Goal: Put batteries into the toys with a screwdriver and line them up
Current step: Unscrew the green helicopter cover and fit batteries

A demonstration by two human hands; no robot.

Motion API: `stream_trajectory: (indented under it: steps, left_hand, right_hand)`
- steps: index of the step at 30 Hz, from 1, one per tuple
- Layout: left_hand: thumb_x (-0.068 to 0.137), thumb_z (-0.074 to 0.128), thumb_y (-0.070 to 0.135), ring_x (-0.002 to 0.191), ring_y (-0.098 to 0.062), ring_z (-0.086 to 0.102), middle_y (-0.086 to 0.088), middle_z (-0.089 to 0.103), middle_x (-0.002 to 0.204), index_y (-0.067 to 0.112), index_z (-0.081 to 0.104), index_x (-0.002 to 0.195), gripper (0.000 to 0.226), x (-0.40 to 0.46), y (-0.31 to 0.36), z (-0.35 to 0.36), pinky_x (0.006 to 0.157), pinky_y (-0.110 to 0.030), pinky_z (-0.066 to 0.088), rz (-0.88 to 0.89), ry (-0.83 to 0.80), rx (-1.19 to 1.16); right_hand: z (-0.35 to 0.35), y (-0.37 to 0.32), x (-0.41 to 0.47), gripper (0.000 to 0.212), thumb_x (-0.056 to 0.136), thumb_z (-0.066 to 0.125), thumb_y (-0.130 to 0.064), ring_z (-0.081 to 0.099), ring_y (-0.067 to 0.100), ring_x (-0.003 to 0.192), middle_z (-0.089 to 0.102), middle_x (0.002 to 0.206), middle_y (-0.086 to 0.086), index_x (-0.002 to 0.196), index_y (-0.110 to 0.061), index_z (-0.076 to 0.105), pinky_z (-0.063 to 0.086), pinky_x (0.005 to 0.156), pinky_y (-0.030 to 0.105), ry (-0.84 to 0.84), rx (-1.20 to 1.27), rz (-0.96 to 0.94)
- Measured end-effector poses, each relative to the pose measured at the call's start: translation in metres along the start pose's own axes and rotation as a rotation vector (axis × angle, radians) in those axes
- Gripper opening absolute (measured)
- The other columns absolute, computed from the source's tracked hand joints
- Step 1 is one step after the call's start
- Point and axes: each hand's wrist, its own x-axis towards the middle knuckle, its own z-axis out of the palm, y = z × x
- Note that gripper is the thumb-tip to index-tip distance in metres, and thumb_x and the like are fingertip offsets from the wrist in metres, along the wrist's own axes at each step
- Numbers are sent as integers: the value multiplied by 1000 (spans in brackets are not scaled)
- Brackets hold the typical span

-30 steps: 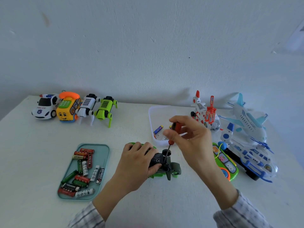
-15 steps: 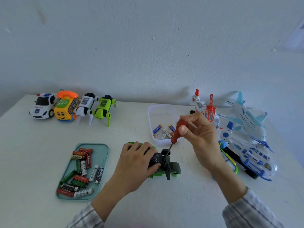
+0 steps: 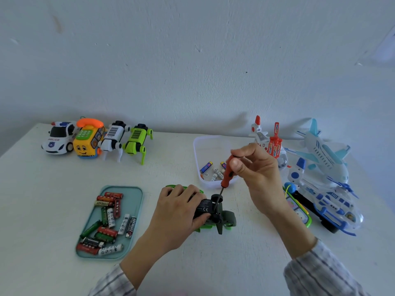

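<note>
A: Why is the left hand (image 3: 179, 207) clamped over the toy (image 3: 213, 216)?
B: It pins the toy belly-up on the table (image 3: 245, 253), mid-front, so the screw faces up.
A: Right hand (image 3: 256, 171)?
B: Fingers pinched round the screwdriver (image 3: 227, 175): red ridged plastic handle, thin steel shaft tilted down into the dark underside.
A: Batteries (image 3: 106, 218)?
B: Smooth cylinders, loose in the teal tray (image 3: 136, 193), left, within reach.

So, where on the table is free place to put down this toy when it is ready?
Bare table lies between the green robot dog and the clear tub, continuing the back row. More lies in front of the teal battery tray. The right side is crowded with planes.
</note>
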Motion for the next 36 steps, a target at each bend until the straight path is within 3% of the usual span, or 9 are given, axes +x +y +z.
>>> stream_trajectory:
  steps: [3,6,10,13,19,24,30,33,36]
  left_hand:
    - [88,41,56,79,-15,53,12,58,99,29,62,100,36,0,0,0,74,-34,42,-2,-5,-1]
    - [87,41,56,79,-15,54,12,59,98,28,62,99,37,0,0,-1,74,-34,44,-5,-10,-1]
    - [87,41,56,77,-16,54,11,59,97,27,63,98,37,1,0,-1,72,-35,45,-2,-10,3]
    - [87,41,56,77,-16,54,11,59,97,27,63,98,37,1,0,-1,72,-35,45,-4,-8,8]
    - [87,41,56,77,-15,54,11,59,97,28,63,98,38,1,0,0,72,-34,45,-1,-3,7]
    - [87,40,56,77,-16,54,12,59,97,28,63,98,38,2,0,0,72,-34,45,-1,-5,10]
    - [87,42,56,77,-15,54,12,59,97,28,62,98,36,2,0,0,72,-34,45,4,5,2]
    - [87,41,56,77,-15,54,12,59,97,28,62,99,37,2,0,0,72,-34,45,2,3,1]
    - [87,41,56,77,-15,54,12,59,97,28,62,99,36,2,0,0,72,-34,45,2,-3,2]
  right_hand:
    - [2,-1,-1,23,84,58,-4,67,26,63,70,81,7,87,-25,67,55,66,31,-11,-15,-26]
    - [2,1,-2,18,91,46,-3,67,35,74,68,94,17,96,-10,61,57,71,37,-23,-17,10]
    - [7,3,-6,10,82,70,-25,67,20,75,69,89,0,90,-21,69,54,71,31,54,-4,12]
    - [8,0,-6,12,76,74,-11,63,14,58,65,67,-7,81,-15,63,53,69,24,102,-55,-36]
    - [-3,-1,-4,10,85,63,-8,69,30,75,70,96,7,81,-17,66,55,73,53,83,5,51]
    - [-1,-3,-5,19,71,80,-14,63,18,53,64,66,-2,76,-17,61,52,56,28,141,-35,18]
    - [-8,-1,-2,27,89,51,12,69,24,77,71,85,5,94,-13,59,58,72,36,147,-70,125]
    - [-6,-3,-2,10,87,61,0,69,26,85,72,92,5,92,-9,61,57,77,43,176,-87,128]
    - [-3,-6,-1,22,71,72,-14,66,17,60,67,69,-4,84,-5,57,58,61,34,187,-109,106]
